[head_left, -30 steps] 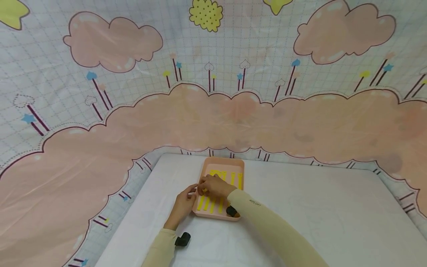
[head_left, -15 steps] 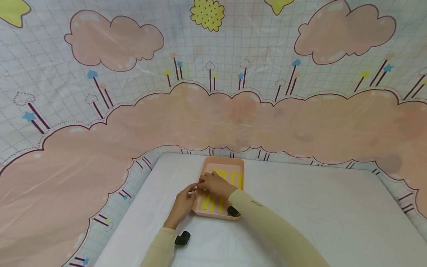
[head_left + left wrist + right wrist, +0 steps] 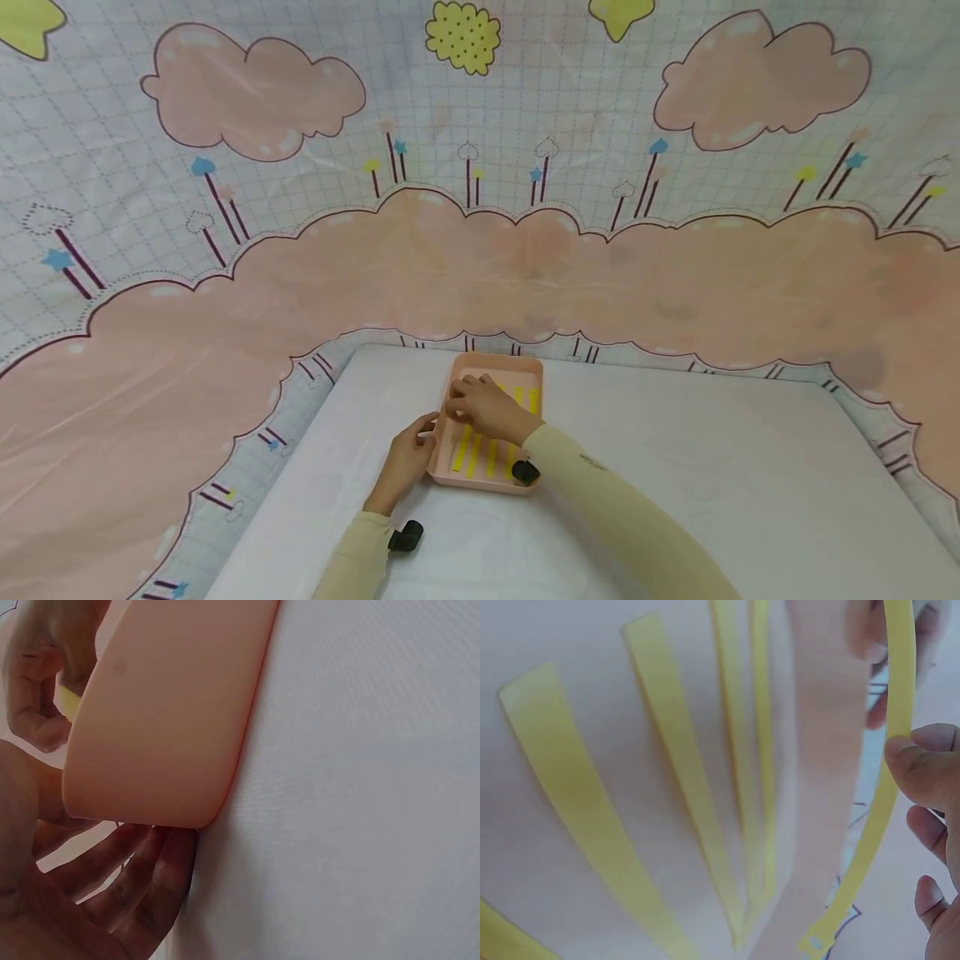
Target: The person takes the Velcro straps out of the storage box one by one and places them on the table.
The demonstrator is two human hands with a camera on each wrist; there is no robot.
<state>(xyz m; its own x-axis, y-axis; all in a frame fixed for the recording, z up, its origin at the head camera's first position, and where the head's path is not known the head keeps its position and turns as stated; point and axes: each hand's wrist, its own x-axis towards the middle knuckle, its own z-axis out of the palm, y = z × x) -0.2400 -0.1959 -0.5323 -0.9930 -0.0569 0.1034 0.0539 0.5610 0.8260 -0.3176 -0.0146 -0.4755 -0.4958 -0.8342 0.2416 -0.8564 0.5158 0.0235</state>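
Observation:
A thin yellow strap (image 3: 901,682) with a small hole at its lower end is pinched between the thumb and a finger of my right hand (image 3: 487,408). It hangs over the left part of a shallow pink tray (image 3: 495,362). More yellow straps (image 3: 679,765) lie side by side in the tray; the right hand covers part of them in the head view. My left hand (image 3: 408,454) touches the tray's left wall with relaxed fingers (image 3: 161,877). In the left wrist view the tray's wall hides some of its fingertips.
The tray stands on a white-covered table (image 3: 675,467). A patterned cloth backdrop (image 3: 540,267) rises behind the table and along its left side. Black wrist devices (image 3: 406,536) are on both sleeves.
The right hand has risen slightly from the tray, lifting the leftmost yellow strap out of the row. The left hand stays against the tray's left wall.

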